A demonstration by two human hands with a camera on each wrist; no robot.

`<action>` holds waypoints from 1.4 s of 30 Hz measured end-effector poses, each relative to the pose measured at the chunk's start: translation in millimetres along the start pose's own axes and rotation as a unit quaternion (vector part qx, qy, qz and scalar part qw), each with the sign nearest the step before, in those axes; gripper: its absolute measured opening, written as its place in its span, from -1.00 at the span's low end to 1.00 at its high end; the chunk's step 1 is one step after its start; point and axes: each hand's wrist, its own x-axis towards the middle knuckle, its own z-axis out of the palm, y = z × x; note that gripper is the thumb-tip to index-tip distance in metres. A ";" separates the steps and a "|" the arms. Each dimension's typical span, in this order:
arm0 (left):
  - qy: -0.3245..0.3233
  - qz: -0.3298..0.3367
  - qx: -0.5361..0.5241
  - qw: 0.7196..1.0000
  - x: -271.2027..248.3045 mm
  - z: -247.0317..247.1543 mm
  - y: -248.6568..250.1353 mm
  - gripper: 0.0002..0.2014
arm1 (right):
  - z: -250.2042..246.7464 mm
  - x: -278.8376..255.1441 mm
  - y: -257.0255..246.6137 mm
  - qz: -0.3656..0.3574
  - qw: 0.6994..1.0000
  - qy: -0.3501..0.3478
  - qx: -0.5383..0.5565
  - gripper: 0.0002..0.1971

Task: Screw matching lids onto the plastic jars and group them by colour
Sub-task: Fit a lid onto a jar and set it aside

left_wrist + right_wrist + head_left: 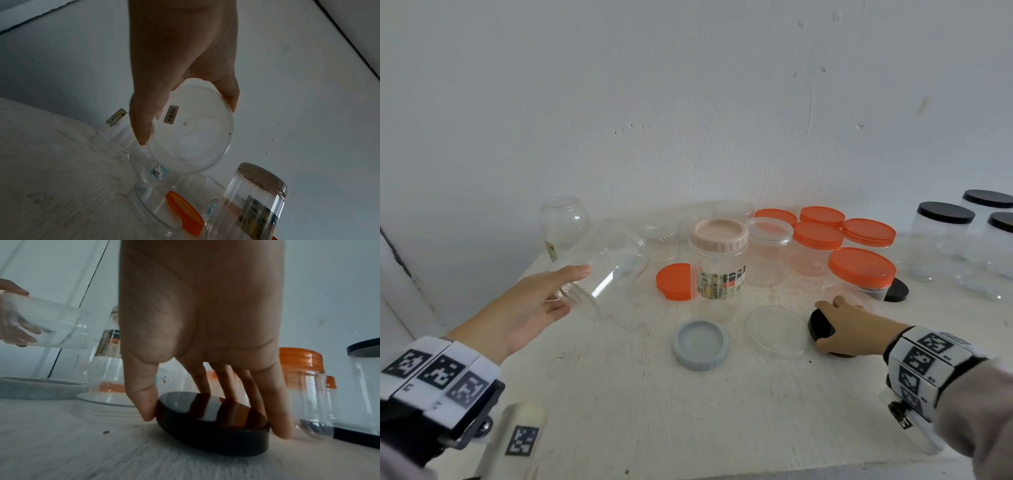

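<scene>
The left hand (530,305) grips a clear jar (606,270) by its base, thumb on top and fingers underneath, holding it tilted above the table (619,411) with the open mouth pointing away and right. In the left wrist view the jar's round bottom (191,129) carries a small barcode sticker, with thumb and fingers curled round its rim.

The right hand (849,329) grasps a black lid (822,327) at the table's right front, thumb on one edge and fingers on the other. In the right wrist view the lid (211,431) is tipped, its near edge on the table and the far side raised.

Between the hands lie a clear lid (777,330) and a grey lid (700,344), both flat on the table. Just behind them a labelled jar (719,270) stands upright with a pink lid (719,236) on it, and a loose orange lid (676,281) lies beside it.

Further right, several orange-lidded jars (861,270) stand together, with another black lid (896,290) by the nearest. Black-lidded jars (945,233) cluster at the far right edge. Lidless clear jars (563,222) stand at the back left, near the wall (688,102).
</scene>
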 end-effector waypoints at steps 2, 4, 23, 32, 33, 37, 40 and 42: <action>-0.017 -0.007 -0.009 1.000 -1.5 1.8 -3.1 -0.24 | 1.2 1.7 -1.7 0.004 1.000 -0.004 -0.009 -0.26; -0.016 -0.013 -0.011 1.000 -2.7 5.0 -5.7 -0.40 | -0.7 3.1 -7.8 -0.017 1.000 0.006 -0.019 -0.31; -0.031 -0.025 0.106 0.994 -18.8 39.9 -16.0 -0.28 | 0.9 24.3 -72.4 -0.032 0.999 -0.033 0.024 0.02; -0.077 -0.076 0.221 0.969 -26.8 47.4 -26.5 0.26 | -36.6 -21.3 -85.3 -0.133 0.986 -0.088 -0.036 0.08; -0.086 -0.069 0.230 0.967 -27.1 47.2 -28.0 0.22 | -43.0 -27.5 -89.2 -0.152 0.984 -0.091 -0.023 0.10; -0.105 -0.044 0.265 0.958 -26.4 45.2 -33.1 0.10 | -68.4 -47.2 -107.1 -0.225 0.970 -0.072 0.065 -0.01; -0.105 -0.044 0.289 0.951 -26.3 45.3 -34.6 0.09 | -81.7 -53.5 -118.4 -0.252 0.962 -0.035 0.097 -0.01; -0.104 -0.050 0.296 0.948 -27.0 45.5 -35.0 0.12 | -86.6 -54.3 -126.0 -0.267 0.957 -0.018 0.113 0.04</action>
